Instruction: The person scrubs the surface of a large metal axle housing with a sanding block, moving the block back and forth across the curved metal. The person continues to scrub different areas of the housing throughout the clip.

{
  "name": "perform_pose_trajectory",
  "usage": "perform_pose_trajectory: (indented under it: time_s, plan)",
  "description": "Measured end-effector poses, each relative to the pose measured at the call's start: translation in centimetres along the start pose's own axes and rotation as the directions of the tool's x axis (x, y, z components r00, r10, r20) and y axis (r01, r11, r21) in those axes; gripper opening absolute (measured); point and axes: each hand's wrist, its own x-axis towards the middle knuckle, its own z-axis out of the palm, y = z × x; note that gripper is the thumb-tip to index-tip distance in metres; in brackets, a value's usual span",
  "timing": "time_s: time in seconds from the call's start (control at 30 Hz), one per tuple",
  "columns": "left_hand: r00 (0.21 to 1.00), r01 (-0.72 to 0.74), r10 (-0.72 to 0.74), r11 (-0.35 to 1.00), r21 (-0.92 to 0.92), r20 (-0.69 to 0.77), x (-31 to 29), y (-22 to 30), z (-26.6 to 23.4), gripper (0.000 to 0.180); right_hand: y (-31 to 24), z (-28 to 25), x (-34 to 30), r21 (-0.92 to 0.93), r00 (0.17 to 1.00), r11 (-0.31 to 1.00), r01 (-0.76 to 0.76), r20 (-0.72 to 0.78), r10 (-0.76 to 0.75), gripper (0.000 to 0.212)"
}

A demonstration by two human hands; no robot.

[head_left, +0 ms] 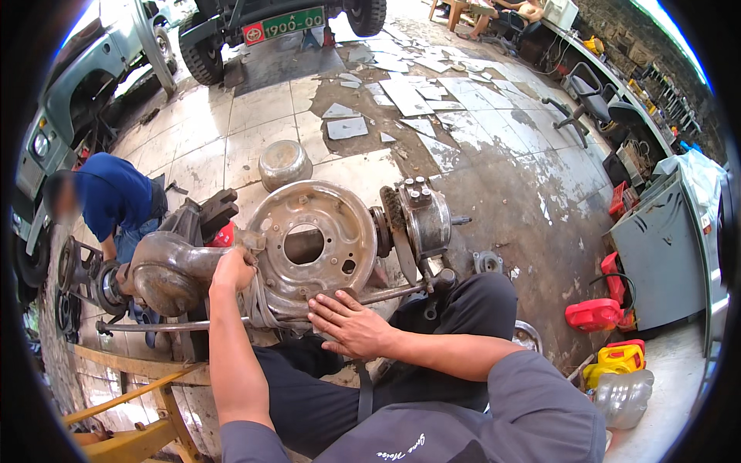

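Round, grey-brown metal disc point(343, 220) with a central hole, just far of the left hand point(234, 270) and right hand point(351, 328). Left curled at its left edge, grasp unclear; right outstretched flat at its near rim, gripping nothing.

- Floor point(532, 174): tiled, patchy and broken
- Drum point(284, 162): beyond the left hand point(235, 270)
- Loose tile pieces point(405, 96): well beyond both hands
- Flange point(488, 263): right of the right hand point(351, 327), farther out
- Red jug point(593, 315), cabinet point(656, 251): well right of it
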Motion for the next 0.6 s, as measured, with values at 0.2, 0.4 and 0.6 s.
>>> perform_pose_trajectory:
  time_s: [0.2, 0.4, 0.6]
  plan:
    - [1.0, 0.015, -0.015, 1.0, -0.01, 0.004, -0.3, 0.4, -0.1, 0.027, 0.0, -0.2, 0.5, -0.022, 0.999, 0.999, -0.03, 0.029, 0.031, 0.065]
    - [1.0, 0.023, -0.023, 1.0, -0.021, 0.001, 0.1, 0.0, 0.0, 0.026, 0.7, -1.1, 1.3, -0.069, 0.993, 0.992, -0.11, 0.025, 0.112, 0.064]
    - [0.999, 0.035, -0.035, 0.999, -0.019, 0.025, 0.3, 0.2, -0.2, 0.025, 1.2, -1.6, 1.8, -0.075, 0.988, 0.985, -0.157, -0.014, 0.156, 0.067]
